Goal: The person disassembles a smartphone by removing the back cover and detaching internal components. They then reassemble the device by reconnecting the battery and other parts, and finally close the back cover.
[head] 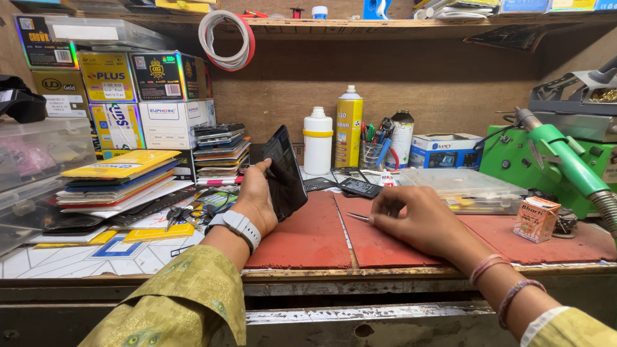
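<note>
Smartphone [285,173] standing tilted on edge above red mat [308,234], long axis upward, left hand [254,199] fingers clamping it; right hand [411,218] resting rightward, fingers pinching together on tweezers [358,217] pointing toward phone.

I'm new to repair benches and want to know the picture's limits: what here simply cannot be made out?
- Dark phone, head view: its far face is turned away; the left hand covers its lower edge.
- Thin metal tool: the right hand hides most of it.
- Green machine: cut off by the right edge.
</note>
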